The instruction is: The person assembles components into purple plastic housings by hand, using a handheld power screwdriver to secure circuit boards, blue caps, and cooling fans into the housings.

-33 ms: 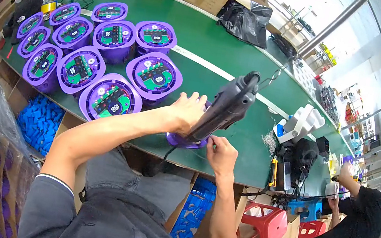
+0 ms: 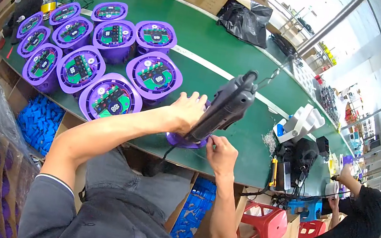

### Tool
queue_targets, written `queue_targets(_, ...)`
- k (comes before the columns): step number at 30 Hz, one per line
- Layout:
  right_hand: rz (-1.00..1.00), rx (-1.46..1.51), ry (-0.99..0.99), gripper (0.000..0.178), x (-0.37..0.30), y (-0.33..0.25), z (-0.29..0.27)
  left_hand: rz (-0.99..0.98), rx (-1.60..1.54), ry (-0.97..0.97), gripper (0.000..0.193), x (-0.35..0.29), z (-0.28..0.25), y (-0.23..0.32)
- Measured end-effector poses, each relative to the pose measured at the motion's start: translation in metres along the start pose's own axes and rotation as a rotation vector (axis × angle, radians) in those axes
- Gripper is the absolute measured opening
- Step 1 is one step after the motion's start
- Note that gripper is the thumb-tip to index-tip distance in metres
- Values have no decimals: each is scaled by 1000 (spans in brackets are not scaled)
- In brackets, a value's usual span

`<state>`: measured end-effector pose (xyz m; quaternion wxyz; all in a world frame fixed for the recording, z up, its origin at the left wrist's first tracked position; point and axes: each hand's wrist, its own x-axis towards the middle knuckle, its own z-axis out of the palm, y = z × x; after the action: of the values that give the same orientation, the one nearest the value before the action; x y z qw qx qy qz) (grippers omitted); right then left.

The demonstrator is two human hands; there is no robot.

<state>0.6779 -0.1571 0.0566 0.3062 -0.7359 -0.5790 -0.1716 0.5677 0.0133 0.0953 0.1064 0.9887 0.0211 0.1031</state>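
Two hands work on one round purple plastic housing (image 2: 186, 141) at the near edge of the long green tabletop (image 2: 222, 48). The left hand (image 2: 187, 112) lies across the housing's top, fingers spread flat and pressing it down, closed on nothing. The right hand (image 2: 219, 153) sits just beside the tip of a dark grey electric screwdriver (image 2: 225, 108) that stands tilted over the housing; its fingers (image 2: 210, 142) pinch together at the tip, though whether they hold a screw or only steady the bit is too small to tell. To the left, ten or so like purple housings with green circuit boards showing (image 2: 109, 100) stand in close rows. Judging from this, a fastening step is in hand on the housing, which is mostly hidden beneath hand and tool. The next move would likely call for the bit to sit square in its hole, with the housing kept pinned so it cannot turn.
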Motion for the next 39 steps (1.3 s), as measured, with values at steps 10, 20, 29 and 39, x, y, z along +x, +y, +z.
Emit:
queue_targets(10,305,-20,236,6,-5,54,3,32,151,105,68,1,18,-10)
queue_targets(20,172,-240,34,40,-12,47,48,-37,-146,-35,57,-7,-5,-17)
queue_targets(29,391,-512,63,27,32,171,42,-89,-160,84,94,-18,-32,-5)
queue_targets(39,425,-626,149,32,-10,217,-19,-122,-663,36,98,-24,-56,-7)
